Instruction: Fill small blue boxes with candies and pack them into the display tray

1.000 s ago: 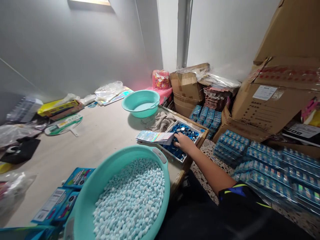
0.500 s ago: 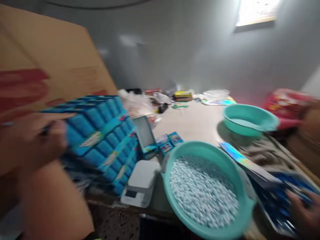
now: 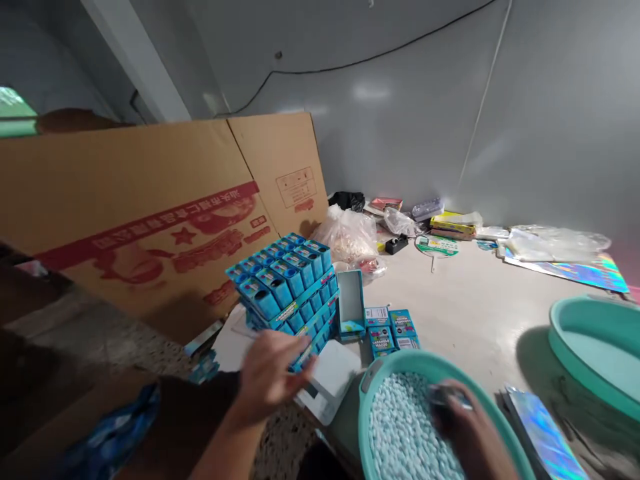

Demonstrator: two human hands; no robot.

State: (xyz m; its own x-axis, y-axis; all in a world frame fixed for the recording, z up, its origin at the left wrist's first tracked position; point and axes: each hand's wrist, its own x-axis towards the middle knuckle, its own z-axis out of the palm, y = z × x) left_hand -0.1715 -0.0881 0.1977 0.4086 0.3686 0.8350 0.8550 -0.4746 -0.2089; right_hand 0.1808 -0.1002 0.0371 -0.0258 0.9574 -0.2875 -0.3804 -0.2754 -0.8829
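My right hand [image 3: 453,417] is over a teal plastic basin [image 3: 425,363] heaped with pale blue pellets [image 3: 403,433], its fingers closed on a small shiny item [image 3: 445,397]. That item is too small to identify. My left hand [image 3: 270,377] is open, fingers spread, right at the lower corner of a stack of blue boxes [image 3: 285,293]. I cannot tell whether it touches them. The basin's near side is cut off by the frame.
A white digital scale [image 3: 330,380] and small blue boxes [image 3: 393,331] sit near the basin. A second teal basin [image 3: 595,347] and holographic pouches [image 3: 543,433] lie to the right. A printed cardboard sheet [image 3: 150,220] stands behind the stack.
My view has swung left. My right hand has moved from the tray of blue caps to above the pellet basin, holding a small item. My left hand has opened and lowered beside the stack.
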